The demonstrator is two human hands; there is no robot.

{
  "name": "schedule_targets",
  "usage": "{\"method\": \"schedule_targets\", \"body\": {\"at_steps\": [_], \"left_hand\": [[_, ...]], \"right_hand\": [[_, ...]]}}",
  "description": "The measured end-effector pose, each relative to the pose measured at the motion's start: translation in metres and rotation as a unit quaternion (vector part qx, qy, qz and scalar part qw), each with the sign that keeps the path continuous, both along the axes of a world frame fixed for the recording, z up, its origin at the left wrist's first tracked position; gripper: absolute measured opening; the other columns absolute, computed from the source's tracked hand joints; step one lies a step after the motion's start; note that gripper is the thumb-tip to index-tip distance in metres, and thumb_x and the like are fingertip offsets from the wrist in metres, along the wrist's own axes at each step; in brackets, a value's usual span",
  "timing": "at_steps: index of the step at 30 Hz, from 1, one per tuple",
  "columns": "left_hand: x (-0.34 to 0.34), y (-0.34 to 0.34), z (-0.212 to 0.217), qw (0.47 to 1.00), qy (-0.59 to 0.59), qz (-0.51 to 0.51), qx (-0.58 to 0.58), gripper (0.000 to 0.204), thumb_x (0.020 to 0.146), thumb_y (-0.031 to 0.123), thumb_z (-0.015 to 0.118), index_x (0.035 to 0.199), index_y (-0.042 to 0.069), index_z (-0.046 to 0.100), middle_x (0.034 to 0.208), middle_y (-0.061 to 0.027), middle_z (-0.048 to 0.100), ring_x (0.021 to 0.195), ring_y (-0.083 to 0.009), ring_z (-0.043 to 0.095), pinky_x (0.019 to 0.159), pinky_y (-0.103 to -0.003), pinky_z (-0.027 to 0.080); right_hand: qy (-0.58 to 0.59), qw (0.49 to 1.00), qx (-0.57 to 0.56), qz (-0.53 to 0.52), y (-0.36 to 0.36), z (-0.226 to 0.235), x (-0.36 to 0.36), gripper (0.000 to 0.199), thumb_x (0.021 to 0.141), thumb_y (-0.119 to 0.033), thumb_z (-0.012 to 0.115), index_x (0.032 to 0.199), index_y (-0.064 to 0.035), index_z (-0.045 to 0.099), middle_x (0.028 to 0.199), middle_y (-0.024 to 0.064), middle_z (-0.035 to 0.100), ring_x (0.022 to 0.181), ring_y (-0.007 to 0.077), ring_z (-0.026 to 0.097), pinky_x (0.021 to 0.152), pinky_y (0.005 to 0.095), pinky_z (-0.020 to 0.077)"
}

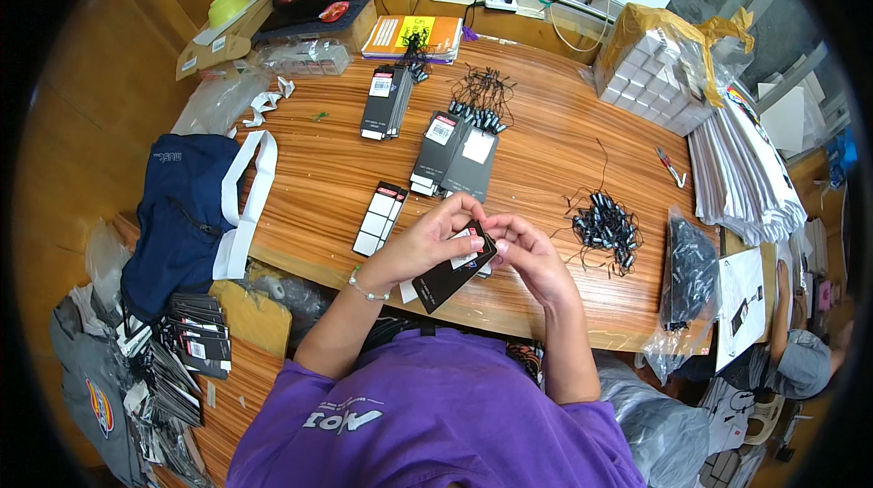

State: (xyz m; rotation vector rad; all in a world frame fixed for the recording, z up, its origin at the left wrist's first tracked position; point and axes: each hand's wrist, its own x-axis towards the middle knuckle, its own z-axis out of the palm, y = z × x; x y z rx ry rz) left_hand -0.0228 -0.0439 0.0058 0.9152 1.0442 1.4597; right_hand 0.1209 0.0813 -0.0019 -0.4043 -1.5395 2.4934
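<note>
My left hand (435, 241) is closed around a few black hang tags (444, 286), pinching them between thumb and fingers near the table's front edge. A white sticker label shows on the upper tag, partly behind my thumb. The fingertips of my right hand (535, 261) are pinched together at the top corner of the same tags; whether they also grip a string is too small to tell. To the left of my hands lies a sheet of white stickers (378, 221). Beyond them rest stacked hang tags (440, 157) with black strings (484, 97) at their top.
Another tag stack (380, 108) stands farther back. Loose black strings (607, 228) are heaped at right, near snips (671, 167) and a bag of strings (687, 274). White boxes (650, 74) and white packets (746, 170) line the right side. Navy cloth (177, 215) hangs at left. Another person (800, 361) is at far right.
</note>
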Motion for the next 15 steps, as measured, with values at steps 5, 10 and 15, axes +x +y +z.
{"method": "schedule_targets", "body": {"at_steps": [5,10,15], "left_hand": [[-0.005,-0.001,0.01,0.997,0.07,-0.017,-0.005,0.023,0.086,0.009,0.058,0.104,0.005,0.044,0.095,-0.0018,0.055,0.089,-0.0059,0.051,0.079,-0.021,0.042],[-0.002,-0.002,0.005,0.996,0.078,-0.049,-0.012,0.022,0.084,0.008,0.06,0.101,0.004,0.047,0.095,-0.0002,0.051,0.092,-0.0066,0.051,0.081,-0.021,0.042],[0.005,0.002,-0.002,0.989,0.134,-0.051,-0.033,0.038,0.076,0.014,0.071,0.103,0.005,0.046,0.098,-0.0009,0.053,0.096,-0.0078,0.05,0.084,-0.023,0.04]], "right_hand": [[-0.016,0.992,0.115,-0.052,0.007,0.012,0.004,0.014,0.084,-0.006,0.059,0.097,-0.0001,0.061,0.081,0.0008,0.061,0.072,0.0061,0.054,0.066,0.0191,0.0436],[-0.003,0.981,0.157,-0.115,0.004,0.015,0.002,0.013,0.083,-0.005,0.059,0.094,0.0006,0.063,0.078,0.0022,0.062,0.07,0.0065,0.055,0.066,0.0201,0.045],[-0.002,0.969,0.213,-0.122,-0.003,0.011,-0.001,0.014,0.082,-0.006,0.061,0.093,0.0021,0.063,0.081,0.0042,0.064,0.073,0.0082,0.057,0.067,0.0216,0.0465]]}}
